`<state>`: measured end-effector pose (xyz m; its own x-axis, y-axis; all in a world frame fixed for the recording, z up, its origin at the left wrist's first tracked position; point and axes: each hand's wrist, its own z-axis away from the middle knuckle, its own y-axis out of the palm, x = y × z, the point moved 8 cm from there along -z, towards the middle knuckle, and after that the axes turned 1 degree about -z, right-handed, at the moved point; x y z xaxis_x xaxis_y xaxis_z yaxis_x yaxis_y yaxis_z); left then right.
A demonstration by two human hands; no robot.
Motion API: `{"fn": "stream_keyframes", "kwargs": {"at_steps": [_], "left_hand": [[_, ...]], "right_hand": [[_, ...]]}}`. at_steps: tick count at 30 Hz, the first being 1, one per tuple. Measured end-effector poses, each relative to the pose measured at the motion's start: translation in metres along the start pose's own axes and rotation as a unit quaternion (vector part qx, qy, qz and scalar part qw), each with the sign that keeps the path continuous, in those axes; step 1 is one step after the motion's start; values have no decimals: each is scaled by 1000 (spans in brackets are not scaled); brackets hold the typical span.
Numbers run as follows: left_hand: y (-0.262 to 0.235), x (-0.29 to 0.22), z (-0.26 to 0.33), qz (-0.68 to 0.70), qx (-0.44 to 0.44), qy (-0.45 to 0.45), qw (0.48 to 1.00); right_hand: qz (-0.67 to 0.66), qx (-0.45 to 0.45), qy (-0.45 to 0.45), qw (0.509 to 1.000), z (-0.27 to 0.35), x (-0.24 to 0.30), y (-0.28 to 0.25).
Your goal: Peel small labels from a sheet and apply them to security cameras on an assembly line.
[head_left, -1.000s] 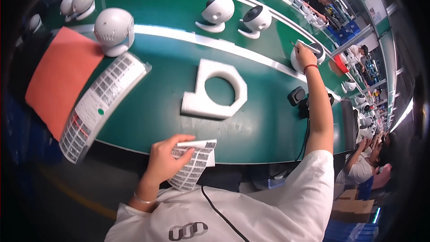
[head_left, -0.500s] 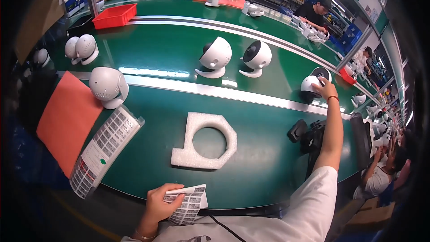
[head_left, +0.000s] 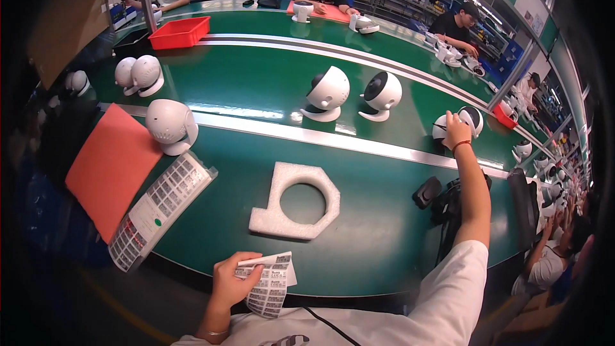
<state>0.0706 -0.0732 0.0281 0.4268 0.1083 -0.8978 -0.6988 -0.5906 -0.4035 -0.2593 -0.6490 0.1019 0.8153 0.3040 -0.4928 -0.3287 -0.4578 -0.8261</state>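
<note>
White device [head_left: 438, 130] far right, beyond metal rail [head_left: 359, 143]; right hand [head_left: 457, 131] on it, fingers bent, grip unclear, cannot tell. Left hand [head_left: 234, 282] well apart, pinching label sheet [head_left: 270, 288] by thumb and fingers; long axis near-far, overhanging near edge. Foam block [head_left: 275, 224] between hands; green tabletop [head_left: 378, 237] stretches right of foam.

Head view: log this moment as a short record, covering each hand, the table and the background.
Left hand: pinches a sheet of printed labels
Right hand: at a white round device with a dark face; grip unclear
Centre: white foam block with round hole, on green table
Left side: orange sheet beside more label sheets
Background: red tray, other people
</note>
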Motion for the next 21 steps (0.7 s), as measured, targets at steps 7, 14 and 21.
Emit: {"fn": "stream_keyframes", "kwargs": {"at_steps": [7, 14, 21], "left_hand": [[-3, -1, 7, 17, -5, 22, 1000], [-7, -1, 8, 26, -7, 50, 998], [-6, -1, 7, 66, 7, 87, 994]], "right_hand": [[-200, 45, 75, 976, 24, 31, -68], [-606, 130, 33, 784, 35, 59, -153], [-647, 333, 80, 682, 80, 110, -222]]}}
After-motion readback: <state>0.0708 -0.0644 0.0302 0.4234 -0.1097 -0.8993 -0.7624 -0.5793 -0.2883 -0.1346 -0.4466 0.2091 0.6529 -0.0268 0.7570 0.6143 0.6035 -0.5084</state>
